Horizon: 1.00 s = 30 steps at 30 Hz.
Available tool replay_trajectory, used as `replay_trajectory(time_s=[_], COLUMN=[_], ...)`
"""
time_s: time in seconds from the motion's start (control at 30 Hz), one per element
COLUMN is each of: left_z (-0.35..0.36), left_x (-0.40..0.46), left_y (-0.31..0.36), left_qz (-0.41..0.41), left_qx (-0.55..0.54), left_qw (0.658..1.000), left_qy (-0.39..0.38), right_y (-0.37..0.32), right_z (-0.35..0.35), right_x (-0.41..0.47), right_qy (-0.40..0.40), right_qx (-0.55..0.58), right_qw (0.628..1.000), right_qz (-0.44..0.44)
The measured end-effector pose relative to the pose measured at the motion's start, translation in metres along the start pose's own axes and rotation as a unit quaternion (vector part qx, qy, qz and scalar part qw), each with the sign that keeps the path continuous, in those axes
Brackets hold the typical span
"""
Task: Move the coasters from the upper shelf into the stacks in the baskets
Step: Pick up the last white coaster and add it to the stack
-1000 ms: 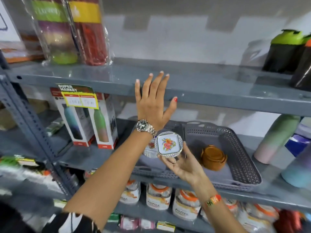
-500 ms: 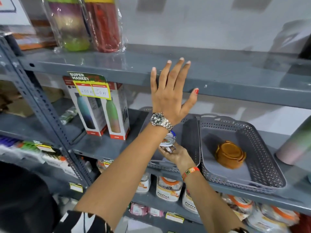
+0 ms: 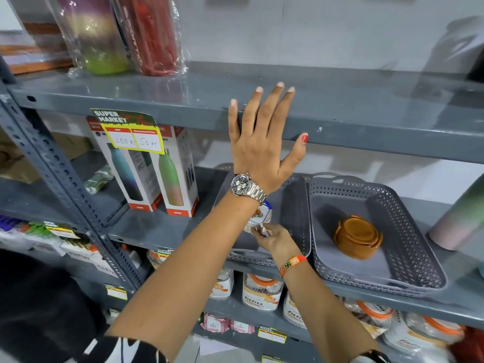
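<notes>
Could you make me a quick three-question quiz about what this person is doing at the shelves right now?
1. True or false: the left hand is spread flat against the edge of the upper shelf.
2. Which basket holds the brown coaster stack? A) left basket B) right basket
3. What is the right hand touching?

Key: 1 true. 2 B. 3 the white floral coaster atop the stack in the left basket.

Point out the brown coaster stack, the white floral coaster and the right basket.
brown coaster stack (image 3: 357, 237): head view, on the top coaster's face.
white floral coaster (image 3: 262, 214): head view, on its visible patterned face beside the left forearm.
right basket (image 3: 408, 231): head view, on its perforated right wall.
</notes>
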<state>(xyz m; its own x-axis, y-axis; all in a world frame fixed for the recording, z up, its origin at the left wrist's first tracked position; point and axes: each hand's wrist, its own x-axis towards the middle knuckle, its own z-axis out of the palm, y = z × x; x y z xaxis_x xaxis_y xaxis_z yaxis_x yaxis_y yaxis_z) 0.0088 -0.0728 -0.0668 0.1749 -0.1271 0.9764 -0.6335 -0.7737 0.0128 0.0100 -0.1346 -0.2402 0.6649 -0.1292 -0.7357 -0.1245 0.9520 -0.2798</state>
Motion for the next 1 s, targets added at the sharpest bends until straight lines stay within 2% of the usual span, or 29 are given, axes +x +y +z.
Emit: replay_trajectory(time_s=[0.4,0.5,0.6,0.63,0.7,0.73,0.77,0.83,0.87,0.9,0.93,1.0], left_z=[-0.004,-0.013,-0.02,-0.018,-0.003,0.007,0.017,0.03,0.038,0.044,0.049,0.057], left_x=[0.002,0.0,-0.046,-0.07,-0.115,-0.134,-0.146,-0.156,-0.159,-0.162,-0.163,-0.161], left_y=[0.0,-0.001,-0.007,-0.012,-0.034,-0.045,-0.053,-0.066,-0.072,-0.077,-0.081,-0.078], left_qz=[0.001,-0.004,-0.046,-0.061,-0.109,-0.174,-0.272,-0.514,-0.605,-0.659,-0.681,-0.661], left_qx=[-0.009,-0.067,-0.131,-0.13,-0.125,-0.131,-0.164,-0.279,-0.317,-0.335,-0.326,-0.303], left_qw=[1.0,0.998,0.99,0.99,0.977,0.953,0.907,0.745,0.658,0.592,0.557,0.555], left_qy=[-0.016,-0.002,0.015,-0.007,-0.135,-0.21,-0.277,-0.32,-0.318,-0.322,-0.346,-0.404], right_y=[-0.001,-0.005,-0.015,-0.019,-0.025,-0.027,-0.028,-0.029,-0.029,-0.029,-0.029,-0.028], right_z=[-0.007,-0.014,-0.02,-0.021,-0.022,-0.022,-0.022,-0.02,-0.018,-0.017,-0.015,-0.014], right_x=[0.012,0.006,0.005,0.007,0.01,0.013,0.014,0.017,0.018,0.02,0.02,0.023], right_qy=[-0.022,-0.011,-0.001,0.001,0.001,0.003,0.005,-0.001,-0.007,-0.015,-0.022,-0.028], right_qx=[-0.079,-0.085,-0.116,-0.125,-0.143,-0.163,-0.182,-0.198,-0.201,-0.201,-0.201,-0.194], right_qw=[0.997,0.996,0.991,0.989,0.984,0.98,0.976,0.973,0.973,0.974,0.974,0.976], right_qz=[-0.01,-0.031,-0.068,-0.084,-0.11,-0.114,-0.117,-0.114,-0.109,-0.104,-0.101,-0.095])
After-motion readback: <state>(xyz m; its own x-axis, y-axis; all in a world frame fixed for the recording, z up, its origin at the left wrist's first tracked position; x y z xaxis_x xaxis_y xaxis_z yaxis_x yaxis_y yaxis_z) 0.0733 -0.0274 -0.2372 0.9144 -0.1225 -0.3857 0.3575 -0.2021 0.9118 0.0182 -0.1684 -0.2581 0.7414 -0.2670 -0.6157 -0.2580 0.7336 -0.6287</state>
